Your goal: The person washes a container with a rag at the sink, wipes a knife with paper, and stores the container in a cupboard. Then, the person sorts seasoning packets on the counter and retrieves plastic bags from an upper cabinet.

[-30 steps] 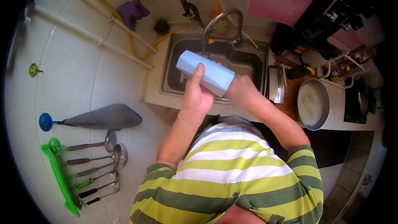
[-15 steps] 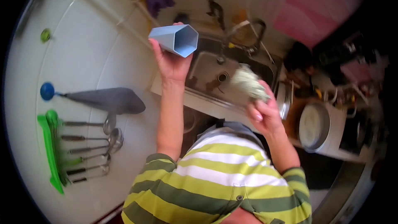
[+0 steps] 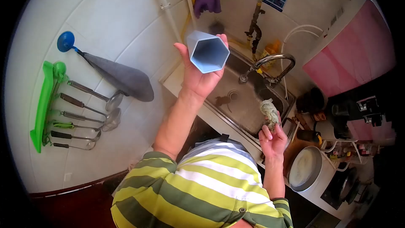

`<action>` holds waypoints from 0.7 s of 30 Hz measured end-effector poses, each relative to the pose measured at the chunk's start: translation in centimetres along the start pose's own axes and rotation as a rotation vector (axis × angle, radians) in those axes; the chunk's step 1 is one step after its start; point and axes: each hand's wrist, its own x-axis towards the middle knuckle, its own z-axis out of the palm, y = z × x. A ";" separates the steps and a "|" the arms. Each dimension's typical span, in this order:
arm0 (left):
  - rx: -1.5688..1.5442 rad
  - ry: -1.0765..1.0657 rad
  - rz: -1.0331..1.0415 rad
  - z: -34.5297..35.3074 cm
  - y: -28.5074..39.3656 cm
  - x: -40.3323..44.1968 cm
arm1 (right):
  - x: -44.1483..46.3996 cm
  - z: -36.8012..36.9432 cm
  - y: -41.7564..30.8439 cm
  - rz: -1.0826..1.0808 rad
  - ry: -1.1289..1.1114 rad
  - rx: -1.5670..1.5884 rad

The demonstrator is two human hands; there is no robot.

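Observation:
My left hand (image 3: 201,83) holds up a light-blue hexagonal cup (image 3: 196,44) over the near left part of the sink. The cup's open end faces me, and its inside looks bare. My thumb sticks out on the left while fingertips show behind the right side. My right hand (image 3: 274,140) is closed on a crumpled, pale greenish-white rag (image 3: 269,112) near the right edge of the sink. Below and between both hands lies the steel sink (image 3: 249,101), with a curved faucet (image 3: 276,59) at its back.
Ladles and spoons (image 3: 88,116) hang from a green wall rack (image 3: 41,107) on the left. Near them hangs a grey cloth (image 3: 120,78) on a blue hook (image 3: 66,41). A round metal pan (image 3: 305,169) stands on the right counter, before a white rack (image 3: 344,154).
My view has turned, shifting the wall tools and sink in the picture. The cup's mouth has swung to face me more directly. The rag, blurred before, is now lower and sharper.

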 end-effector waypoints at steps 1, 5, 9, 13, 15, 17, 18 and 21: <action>-0.003 0.003 0.012 -0.1 0.0 -0.1 | 0.0 0.0 0.1 0.002 -0.001 0.000; 0.043 0.027 0.078 -0.4 0.5 -0.4 | 0.2 0.5 0.4 0.032 0.028 -0.027; 0.047 0.035 0.068 -0.7 0.7 -0.5 | 0.8 -0.6 0.4 0.049 0.062 -0.012; 0.656 0.133 0.150 -4.2 2.9 -0.6 | 0.9 -2.0 0.1 0.042 0.108 0.013; 1.641 0.311 0.319 -10.5 7.2 -0.9 | 0.5 -2.0 -0.1 0.011 0.189 0.042; 2.310 0.588 0.521 -13.8 7.2 -3.2 | -0.1 -3.3 -0.2 0.011 0.206 0.050; 2.306 0.597 0.505 -16.5 7.8 -4.8 | -0.1 -3.8 -0.3 -0.001 0.176 0.057; 2.375 0.903 0.589 -23.1 8.0 -9.9 | -1.0 -5.0 -0.6 -0.012 0.273 0.033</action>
